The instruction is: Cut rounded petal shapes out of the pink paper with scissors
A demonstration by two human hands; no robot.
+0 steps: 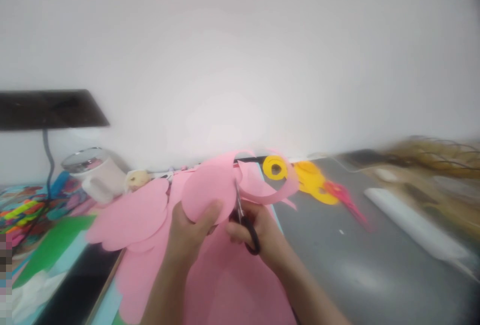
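My left hand (198, 225) grips a rounded piece of pink paper (208, 187) at its lower edge, thumb on top. In my right hand (258, 232) is a pair of scissors (249, 235) with black handles, its blades upright along the right edge of that paper. A curled pink offcut (279, 192) loops away to the right of the blades. Large pink paper shapes with scalloped edges (131, 217) lie in a pile to the left. Below my hands spreads a larger pink sheet (236, 285).
Yellow paper cutouts (315, 182) and pink-red scissors (347, 202) lie on the grey table (337, 275). A white mug (105, 180) stands at the back left, near colourful small items (22, 215). A long white object (416, 225) is at right. A white wall (240, 65) rises behind.
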